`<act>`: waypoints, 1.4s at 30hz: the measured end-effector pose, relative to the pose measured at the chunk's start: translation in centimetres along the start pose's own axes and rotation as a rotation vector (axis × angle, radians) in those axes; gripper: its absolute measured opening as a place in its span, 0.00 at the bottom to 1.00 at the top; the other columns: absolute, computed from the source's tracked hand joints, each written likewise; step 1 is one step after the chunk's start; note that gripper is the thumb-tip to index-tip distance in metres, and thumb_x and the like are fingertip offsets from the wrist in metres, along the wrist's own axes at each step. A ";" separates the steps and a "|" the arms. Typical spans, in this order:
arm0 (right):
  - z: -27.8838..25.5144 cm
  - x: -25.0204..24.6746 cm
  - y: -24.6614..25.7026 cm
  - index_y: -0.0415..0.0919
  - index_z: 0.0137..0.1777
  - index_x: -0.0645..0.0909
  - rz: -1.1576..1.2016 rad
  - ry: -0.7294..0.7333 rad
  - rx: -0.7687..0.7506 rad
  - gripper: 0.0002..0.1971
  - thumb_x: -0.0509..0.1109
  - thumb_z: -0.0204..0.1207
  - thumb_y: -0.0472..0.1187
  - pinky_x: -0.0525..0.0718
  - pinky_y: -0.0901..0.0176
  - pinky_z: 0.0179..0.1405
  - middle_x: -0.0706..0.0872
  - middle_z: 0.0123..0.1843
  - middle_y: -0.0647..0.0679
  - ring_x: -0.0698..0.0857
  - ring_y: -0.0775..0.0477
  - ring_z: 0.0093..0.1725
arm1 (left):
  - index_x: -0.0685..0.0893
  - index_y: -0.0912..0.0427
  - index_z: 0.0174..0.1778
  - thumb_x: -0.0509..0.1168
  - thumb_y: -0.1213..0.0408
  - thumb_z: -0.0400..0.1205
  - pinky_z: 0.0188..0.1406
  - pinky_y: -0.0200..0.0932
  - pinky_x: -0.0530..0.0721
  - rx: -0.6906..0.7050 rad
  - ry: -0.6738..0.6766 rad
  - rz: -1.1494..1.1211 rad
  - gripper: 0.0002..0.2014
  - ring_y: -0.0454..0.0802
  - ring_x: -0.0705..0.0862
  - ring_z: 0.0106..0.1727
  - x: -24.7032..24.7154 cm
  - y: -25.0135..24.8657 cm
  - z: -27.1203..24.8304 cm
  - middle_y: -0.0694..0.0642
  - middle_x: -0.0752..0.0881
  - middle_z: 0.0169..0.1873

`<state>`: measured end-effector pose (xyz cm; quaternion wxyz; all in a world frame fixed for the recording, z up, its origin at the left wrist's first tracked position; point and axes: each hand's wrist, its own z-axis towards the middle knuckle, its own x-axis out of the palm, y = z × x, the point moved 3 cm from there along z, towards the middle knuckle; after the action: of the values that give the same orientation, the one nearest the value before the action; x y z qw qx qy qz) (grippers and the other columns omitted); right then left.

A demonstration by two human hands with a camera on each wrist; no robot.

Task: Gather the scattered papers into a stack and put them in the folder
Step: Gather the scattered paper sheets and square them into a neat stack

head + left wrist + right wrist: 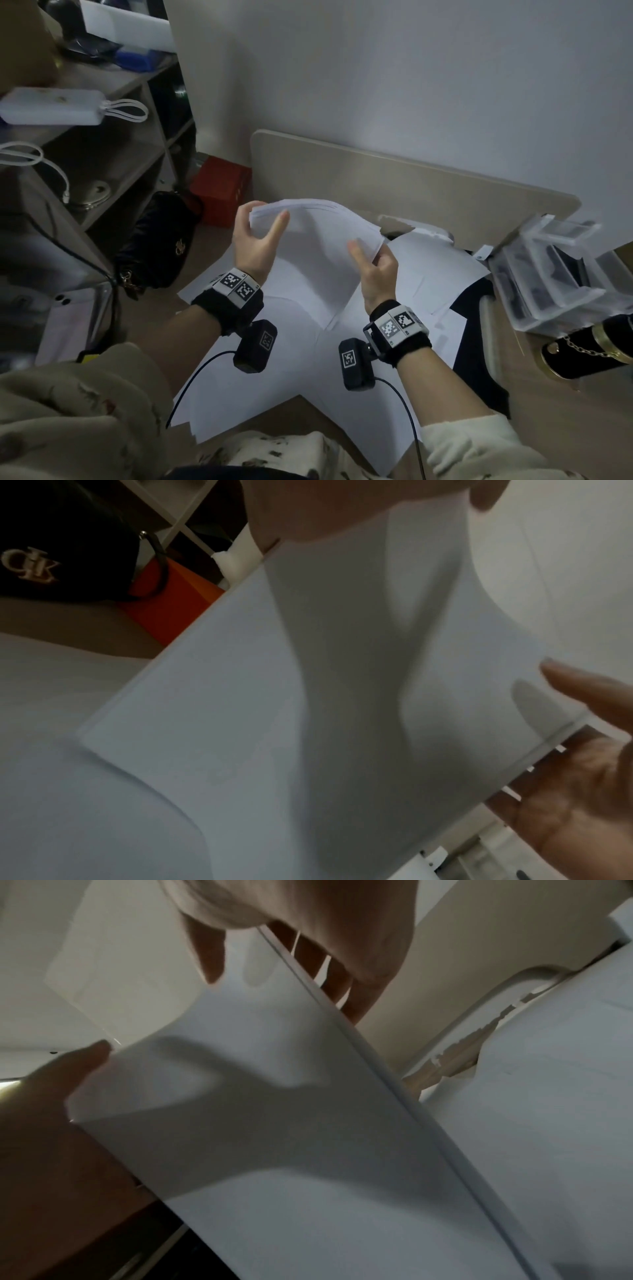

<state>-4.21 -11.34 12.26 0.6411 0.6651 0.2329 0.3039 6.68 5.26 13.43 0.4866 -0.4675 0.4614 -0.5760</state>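
Stack of papers (318, 222) held up mid-frame above the table (565, 428), long axis running upper left to lower right, sagging in the middle. Left hand (255, 245) pinches the upper-left end, right hand (375, 270) the lower-right end — thumbs on top, fingers underneath. More loose sheets (284, 359) lie flat below; folder hard to make out.

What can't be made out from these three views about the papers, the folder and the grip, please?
- Folder: head view, mostly covered by loose sheets; open or closed, cannot tell.
- Sheet count in the held stack: edges too fine and blurred.
- Left hand: fingers behind the stack hidden.
- Right hand: its fingers are likewise hidden.
- Wrist views: the stack fills them, hiding the desk.
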 end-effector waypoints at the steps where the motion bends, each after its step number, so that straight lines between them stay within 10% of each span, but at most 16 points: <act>1: 0.3 0.2 0.3 0.45 0.53 0.85 0.041 0.004 -0.010 0.13 0.77 0.68 0.44 0.82 0.56 0.60 0.89 0.53 0.51 0.86 0.51 0.56 | 0.79 0.45 0.48 0.71 0.45 0.70 0.60 0.54 0.83 0.012 -0.010 -0.011 0.15 0.53 0.83 0.55 0.0 -0.4 0.1 0.52 0.84 0.49; 3: 0.7 0.9 1.0 0.41 0.65 0.79 0.077 -0.019 -0.015 0.23 0.77 0.72 0.47 0.74 0.60 0.68 0.82 0.64 0.47 0.79 0.51 0.66 | 0.80 0.53 0.47 0.67 0.41 0.69 0.58 0.45 0.81 0.003 -0.070 -0.047 0.20 0.47 0.82 0.52 0.0 -1.0 0.5 0.48 0.82 0.45; 7: 1.4 2.7 2.0 0.48 0.35 0.78 0.103 -0.160 -0.040 0.11 0.74 0.74 0.49 0.73 0.71 0.46 0.80 0.39 0.55 0.78 0.64 0.38 | 0.81 0.59 0.44 0.69 0.46 0.75 0.66 0.57 0.79 -0.042 -0.184 -0.034 0.18 0.54 0.81 0.52 -0.3 -1.0 1.6 0.56 0.83 0.45; 10: 1.5 2.9 1.7 0.46 0.40 0.83 0.091 -0.217 -0.045 0.04 0.72 0.76 0.42 0.75 0.77 0.40 0.84 0.44 0.52 0.79 0.71 0.38 | 0.81 0.47 0.38 0.70 0.50 0.77 0.65 0.54 0.80 -0.047 -0.220 -0.014 0.07 0.44 0.81 0.50 -0.9 -0.6 1.9 0.43 0.83 0.41; 17: 1.2 3.3 1.4 0.48 0.39 0.83 0.040 -0.239 -0.128 0.05 0.72 0.74 0.46 0.80 0.63 0.53 0.87 0.44 0.50 0.83 0.54 0.48 | 0.83 0.45 0.35 0.69 0.57 0.75 0.61 0.54 0.83 -0.080 -0.275 -0.024 0.04 0.44 0.82 0.46 -1.4 -0.5 2.5 0.42 0.84 0.39; 28: 1.3 3.4 1.8 0.42 0.43 0.83 0.000 -0.240 -0.148 0.01 0.73 0.74 0.37 0.74 0.80 0.43 0.84 0.44 0.53 0.80 0.70 0.41 | 0.80 0.41 0.41 0.72 0.46 0.72 0.64 0.53 0.81 -0.099 -0.226 0.039 0.09 0.47 0.80 0.51 -1.6 -0.2 3.2 0.42 0.79 0.41; 42: 1.5 3.2 1.1 0.51 0.41 0.83 -0.027 -0.215 -0.166 0.03 0.74 0.71 0.44 0.75 0.73 0.53 0.84 0.45 0.58 0.81 0.59 0.52 | 0.78 0.50 0.56 0.75 0.55 0.72 0.70 0.51 0.76 -0.052 -0.183 0.012 0.19 0.47 0.78 0.64 -1.2 0.1 3.1 0.44 0.78 0.55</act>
<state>-0.98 -10.21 13.72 0.7194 0.6351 0.1459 0.2402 9.85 6.21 13.70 0.5178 -0.5279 0.4326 -0.5159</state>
